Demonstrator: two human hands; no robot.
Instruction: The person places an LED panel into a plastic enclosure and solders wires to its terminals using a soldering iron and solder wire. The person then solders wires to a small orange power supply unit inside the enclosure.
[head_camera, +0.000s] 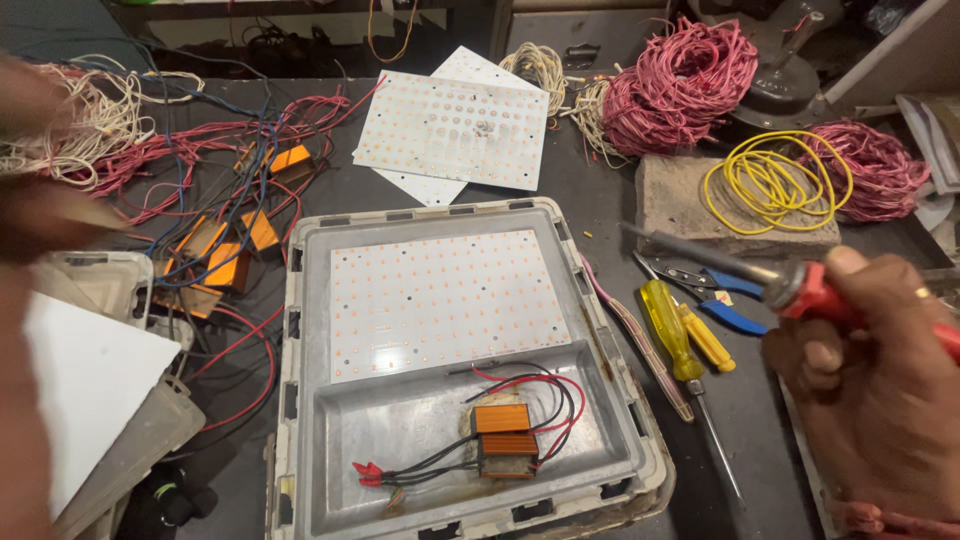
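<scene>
A red-handled soldering iron (800, 285) is held in the closed grip of the right hand (870, 370), its tip raised above the dark worktop (600, 190) just right of the grey lamp housing (620, 400). Two orange drivers (503, 437) lie inside the housing, below a white LED board (445, 300). The left hand (30, 210) is seen only as a blur; its grip cannot be told.

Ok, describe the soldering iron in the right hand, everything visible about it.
The soldering iron has a dark grey metal shaft with a worn-looking tip and a red handle. The right hand grips the handle, thumb on top, holding it nearly level, tip pointing left and slightly up. It hangs above the yellow-handled screwdrivers and blue-handled pliers, touching neither as far as I can tell.
</scene>
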